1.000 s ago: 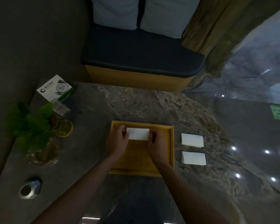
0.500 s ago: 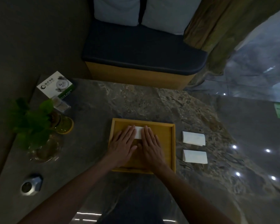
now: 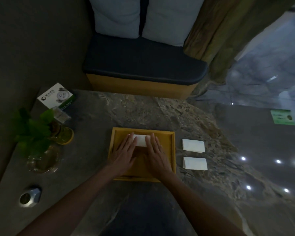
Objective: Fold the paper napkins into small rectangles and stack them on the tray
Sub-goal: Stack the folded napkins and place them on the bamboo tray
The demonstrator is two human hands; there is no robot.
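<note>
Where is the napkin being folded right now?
In the head view, the napkin lies in the far half of the wooden tray, between the fingertips of the left hand and right hand.

No text can be read anywhere. A white square card with a green strip (image 3: 55, 97), standing at the far left corner of the dark marble table (image 3: 99, 120), carries a round dark logo, a line of small characters and a circular emblem, all too small and blurred to make out. A green rectangular sign (image 3: 282, 117), far right of the table, bears illegible markings.
</note>
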